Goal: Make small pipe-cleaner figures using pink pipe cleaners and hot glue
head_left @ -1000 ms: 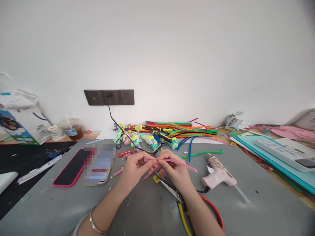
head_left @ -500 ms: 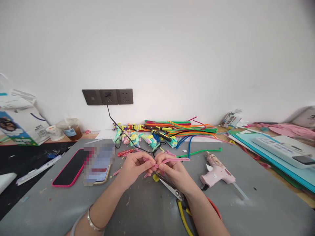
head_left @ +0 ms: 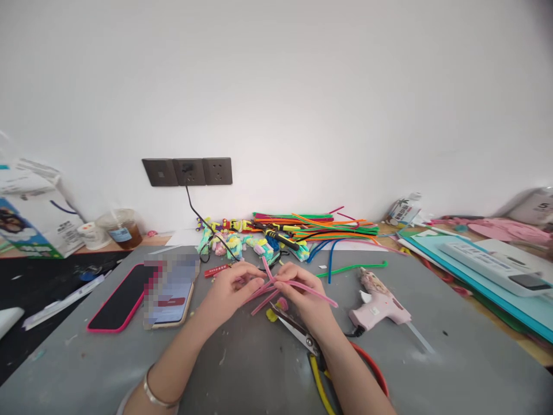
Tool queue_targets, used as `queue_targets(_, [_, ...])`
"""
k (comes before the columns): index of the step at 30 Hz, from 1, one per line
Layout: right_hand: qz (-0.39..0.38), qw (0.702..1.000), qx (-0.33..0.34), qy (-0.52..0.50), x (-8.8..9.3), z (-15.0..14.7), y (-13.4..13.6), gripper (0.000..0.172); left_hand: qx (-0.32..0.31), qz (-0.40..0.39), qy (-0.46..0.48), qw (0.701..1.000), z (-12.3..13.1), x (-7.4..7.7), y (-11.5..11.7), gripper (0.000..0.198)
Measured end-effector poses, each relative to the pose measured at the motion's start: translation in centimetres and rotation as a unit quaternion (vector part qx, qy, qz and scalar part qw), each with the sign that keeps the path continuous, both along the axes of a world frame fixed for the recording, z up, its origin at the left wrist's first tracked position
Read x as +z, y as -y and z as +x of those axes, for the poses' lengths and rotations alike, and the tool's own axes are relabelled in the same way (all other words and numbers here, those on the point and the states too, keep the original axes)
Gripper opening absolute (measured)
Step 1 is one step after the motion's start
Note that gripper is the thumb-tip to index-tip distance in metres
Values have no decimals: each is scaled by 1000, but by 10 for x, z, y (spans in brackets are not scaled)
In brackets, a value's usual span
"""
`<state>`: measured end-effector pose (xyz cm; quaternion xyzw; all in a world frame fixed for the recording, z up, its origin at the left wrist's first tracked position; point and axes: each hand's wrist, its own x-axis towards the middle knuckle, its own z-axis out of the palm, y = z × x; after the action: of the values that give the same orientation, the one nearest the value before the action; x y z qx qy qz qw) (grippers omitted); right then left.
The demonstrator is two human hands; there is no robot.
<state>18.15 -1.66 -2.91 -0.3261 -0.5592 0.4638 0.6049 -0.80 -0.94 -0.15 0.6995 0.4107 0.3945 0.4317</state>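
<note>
Both my hands meet over the grey mat (head_left: pixel 453 369), pinching pink pipe cleaners (head_left: pixel 317 293) where the strands cross. My left hand (head_left: pixel 228 294) grips the crossing from the left, fingers curled. From the right, my right hand (head_left: pixel 302 297) pinches the same strands, and one long strand runs out to the right past it. A short end sticks up between the hands. Scissors (head_left: pixel 298 333) lie on the mat just under my right wrist, beside small yellow and pink scraps (head_left: pixel 272 314).
A pink glue gun (head_left: pixel 380 300) lies right of my hands. Two phones (head_left: pixel 142 295) rest at left. A heap of coloured pipe cleaners (head_left: pixel 319 226) and small woven pieces (head_left: pixel 233 242) sits by the wall under a socket strip (head_left: pixel 187 171). Paper sheets and a white box (head_left: pixel 488 262) fill the right.
The pink strands have been turned in my fingers: the long end now slopes down to the right and a short end points up. Both hands stay in place.
</note>
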Motion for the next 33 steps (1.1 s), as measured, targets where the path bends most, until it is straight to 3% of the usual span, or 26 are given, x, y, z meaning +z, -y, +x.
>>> queue_targets(6, [17,999,30,10,0,-2,2,16,-24,-118,103,987,16,3,8,36])
queue_targets(10, [-49,998,40,-12,0,0,4,20,-19,-144,120,982,13,5,8,40])
queue_targets(15, [-37,995,70,-60,-4,0,2,24,-92,-187,85,974,7,8,10,37])
queue_targets(20, [-71,980,156,-100,0,-1,6,14,-169,-241,27,955,3,6,12,32])
queue_targets(25, [-119,965,206,-114,4,-2,10,16,-216,-246,-2,945,-1,2,11,30])
queue_targets(28, [-135,968,168,-128,1,-2,6,18,-201,-228,-20,953,-1,4,11,30])
queue_targets(33, [-114,986,26,-121,-7,1,-3,21,-122,-162,-23,979,7,9,14,33])
